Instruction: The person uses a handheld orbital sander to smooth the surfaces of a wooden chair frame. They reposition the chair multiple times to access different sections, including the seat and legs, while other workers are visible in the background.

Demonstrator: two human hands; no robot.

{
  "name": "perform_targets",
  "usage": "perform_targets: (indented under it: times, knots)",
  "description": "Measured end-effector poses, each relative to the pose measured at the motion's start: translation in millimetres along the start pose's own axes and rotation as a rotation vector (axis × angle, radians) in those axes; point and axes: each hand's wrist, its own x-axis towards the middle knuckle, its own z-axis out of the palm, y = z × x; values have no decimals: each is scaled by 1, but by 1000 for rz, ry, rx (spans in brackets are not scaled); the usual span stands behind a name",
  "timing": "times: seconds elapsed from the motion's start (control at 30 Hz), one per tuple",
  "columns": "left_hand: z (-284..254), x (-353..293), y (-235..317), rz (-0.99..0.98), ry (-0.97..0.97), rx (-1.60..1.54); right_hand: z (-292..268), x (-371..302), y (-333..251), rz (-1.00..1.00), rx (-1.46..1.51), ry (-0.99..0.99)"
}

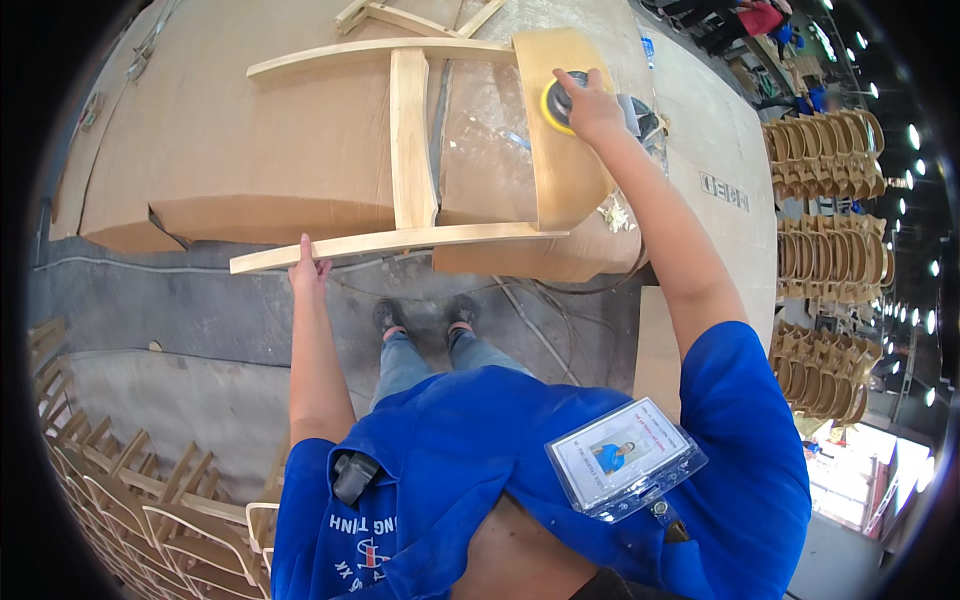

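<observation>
A pale wooden chair back frame (410, 140) lies on the cardboard-covered table in front of me. It has two long, slightly curved posts, a crossbar and a wide curved backrest panel (565, 185) at its right end. My left hand (308, 268) is closed round the near post, close to its left end. On the backrest panel rests a round sander (551, 108), dark with a yellow rim. My right hand (596, 108) grips its top from above, with the fingers spread over it. The palm hides part of the sander.
Brown cardboard (280, 160) covers the table, with more wooden pieces (420, 18) at its far edge. Wood shavings (616, 214) lie by the panel. Hoses and cables (530, 320) run over the floor. Stacked chair frames stand at lower left (190, 530) and right (825, 250).
</observation>
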Motion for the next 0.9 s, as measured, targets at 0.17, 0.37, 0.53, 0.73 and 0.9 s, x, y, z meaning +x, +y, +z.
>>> perform_targets:
  times: [0.17, 0.37, 0.53, 0.73, 0.9]
  knots:
    - [2, -8, 0, 26, -37, 0, 8, -65, 7, -85, -47, -5]
    - [1, -10, -1, 24, -21, 23, 0, -20, 9, -75, -70, -2]
    - [-1, -8, -2, 16, -27, 19, -4, -19, 12, -46, -88, -5]
    - [-3, -4, -3, 6, -51, 7, 1, -44, 13, -155, -100, -106]
    - [-2, -8, -2, 21, -43, 15, -5, -28, 11, -157, -82, 159]
